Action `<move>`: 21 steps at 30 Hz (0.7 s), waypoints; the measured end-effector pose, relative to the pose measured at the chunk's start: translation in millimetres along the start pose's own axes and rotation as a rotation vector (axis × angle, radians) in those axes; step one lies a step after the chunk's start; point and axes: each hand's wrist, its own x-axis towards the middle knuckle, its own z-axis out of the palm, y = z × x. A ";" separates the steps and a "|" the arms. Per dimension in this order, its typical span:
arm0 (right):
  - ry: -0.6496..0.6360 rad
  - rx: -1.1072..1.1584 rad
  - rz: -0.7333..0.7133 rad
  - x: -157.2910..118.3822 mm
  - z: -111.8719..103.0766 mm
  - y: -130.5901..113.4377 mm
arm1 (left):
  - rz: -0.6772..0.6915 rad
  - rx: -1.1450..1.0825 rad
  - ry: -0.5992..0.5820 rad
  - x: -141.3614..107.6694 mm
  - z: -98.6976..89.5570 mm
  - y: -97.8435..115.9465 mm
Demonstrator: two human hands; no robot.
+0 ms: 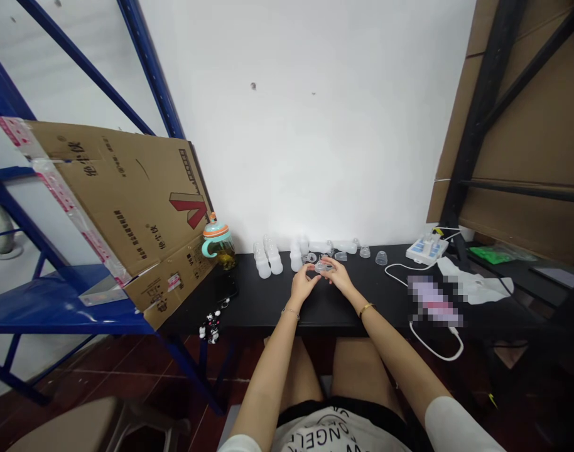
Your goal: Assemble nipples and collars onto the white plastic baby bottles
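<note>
My left hand (306, 281) and my right hand (337, 275) meet over the black table. Between their fingertips is a clear baby-bottle nipple (321, 266), its lower part partly covered by the fingers; whether a ring is joined to it is too small to tell. Just behind the hands lies a clear ring (310, 257). To the left stand frosted white baby bottles (262, 262) in a row. One more bottle (296, 256) stands close to my left hand. Beyond my right hand are a clear cap (341, 256) and clear domed covers (381, 257).
A cup with a turquoise handle (218, 243) and a dark phone (225, 287) with a charm sit at the left, beside a large cardboard box (127, 207). At the right are a power strip (427, 249), a white cable and a blurred purple object (433, 300). A white wall rises behind.
</note>
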 end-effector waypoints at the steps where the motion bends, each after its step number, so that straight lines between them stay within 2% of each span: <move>1: -0.001 -0.001 0.004 0.0 0.0 0.1 | -0.002 0.000 -0.001 0.2 0.0 -0.2; 8: -0.038 0.011 0.038 -3.8 0.3 -4.4 | -0.021 0.022 0.028 0.7 -1.3 -0.4; 21: -0.105 0.032 0.046 -7.3 2.0 -8.2 | -0.001 0.065 -0.003 -2.7 -0.7 3.1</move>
